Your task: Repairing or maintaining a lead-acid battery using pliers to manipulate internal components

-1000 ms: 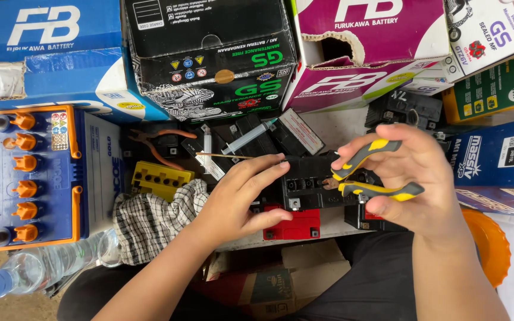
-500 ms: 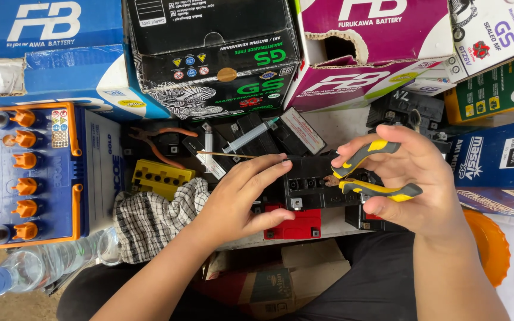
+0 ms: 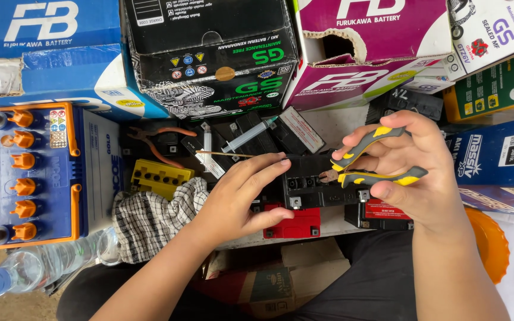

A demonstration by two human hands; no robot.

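Observation:
My right hand (image 3: pixel 414 175) grips a pair of pliers with grey and yellow handles (image 3: pixel 371 161), jaws pointing left at the top of a small black battery (image 3: pixel 319 181). My left hand (image 3: pixel 236 199) rests flat on the left end of that battery, fingers stretched out, holding nothing. A thin wooden stick (image 3: pixel 224 154) lies just beyond its fingertips. A red-based battery (image 3: pixel 295 223) sits under my left thumb.
A blue-topped battery with orange caps (image 3: pixel 28 172) stands at the left. A checked cloth (image 3: pixel 150 217), a yellow cap strip (image 3: pixel 159 175), orange-handled pliers (image 3: pixel 159 142) and a syringe (image 3: pixel 248 135) lie around. Battery cartons (image 3: pixel 209 53) line the back. A plastic bottle (image 3: pixel 25 270) lies low left.
Both hands hold almost still; the pliers stay at the battery top.

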